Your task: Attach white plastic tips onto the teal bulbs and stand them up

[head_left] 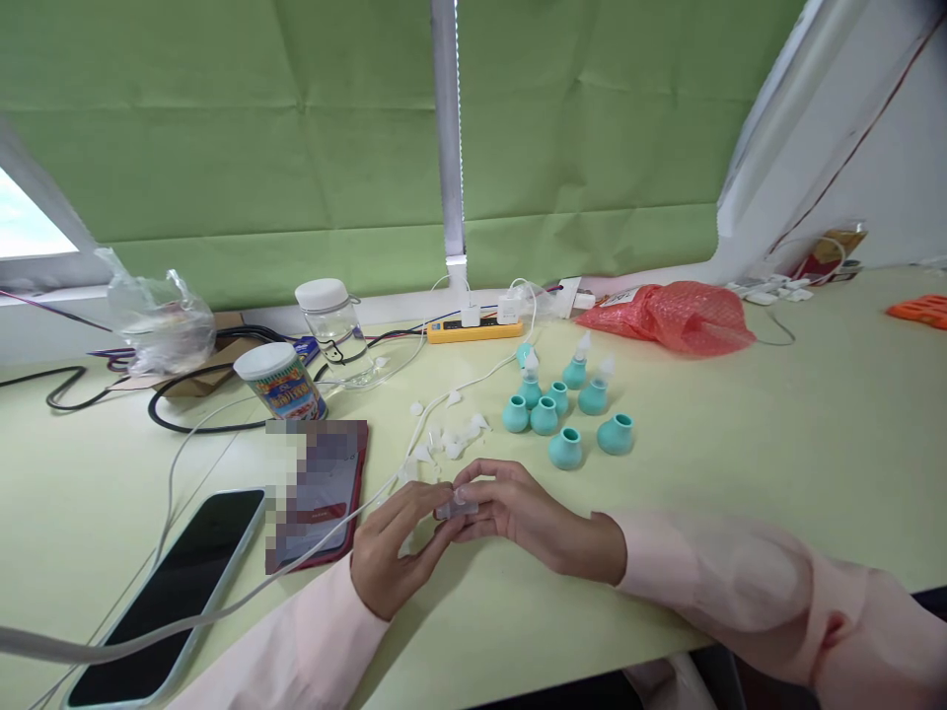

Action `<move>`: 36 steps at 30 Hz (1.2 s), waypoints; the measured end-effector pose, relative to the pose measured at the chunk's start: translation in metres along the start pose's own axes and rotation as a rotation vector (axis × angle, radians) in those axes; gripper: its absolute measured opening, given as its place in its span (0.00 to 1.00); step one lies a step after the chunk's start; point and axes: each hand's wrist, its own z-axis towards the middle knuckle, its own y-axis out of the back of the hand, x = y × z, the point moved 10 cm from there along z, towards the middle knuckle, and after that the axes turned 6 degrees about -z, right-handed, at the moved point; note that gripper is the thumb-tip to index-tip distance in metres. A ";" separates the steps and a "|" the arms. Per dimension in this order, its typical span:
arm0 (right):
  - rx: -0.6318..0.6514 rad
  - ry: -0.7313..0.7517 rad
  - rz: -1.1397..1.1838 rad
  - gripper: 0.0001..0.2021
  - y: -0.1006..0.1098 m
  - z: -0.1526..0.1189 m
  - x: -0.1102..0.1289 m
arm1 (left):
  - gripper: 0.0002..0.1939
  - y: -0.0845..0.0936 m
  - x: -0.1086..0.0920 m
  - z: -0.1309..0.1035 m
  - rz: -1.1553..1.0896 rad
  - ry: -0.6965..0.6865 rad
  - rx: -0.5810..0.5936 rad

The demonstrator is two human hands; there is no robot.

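Low over the front of the table, my left hand (400, 547) and my right hand (522, 513) meet, both closed on one small translucent plastic piece (460, 505). Its exact kind is partly hidden by my fingers. Just beyond them lies a loose group of similar whitish translucent pieces (453, 439). Several teal rubber bulbs stand to the right of that group, among them an open-necked bulb (566, 449) and another one (616, 434) tilted on its side. A few bulbs at the back, such as this bulb (575, 371), carry clear pointed tips.
Two phones lie at the left, a dark-screened phone (178, 592) and a red-cased phone (326, 493), crossed by a white cable (392, 478). Behind stand a lidded can (285, 385), a clear jar (336, 335), a yellow power strip (473, 332) and red bubble wrap (681, 316).
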 end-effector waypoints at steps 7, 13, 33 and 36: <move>0.073 -0.021 0.059 0.10 -0.003 0.002 0.001 | 0.13 0.002 0.005 -0.003 0.000 0.034 -0.044; 0.048 -0.028 0.108 0.10 -0.001 0.001 -0.004 | 0.14 0.003 0.003 -0.003 0.012 0.030 -0.040; 0.074 -0.008 0.073 0.09 -0.003 0.003 -0.005 | 0.11 0.008 -0.004 -0.002 0.048 0.008 -0.088; 0.055 -0.008 0.089 0.07 -0.001 0.003 -0.005 | 0.14 0.006 -0.003 -0.005 0.051 0.019 -0.082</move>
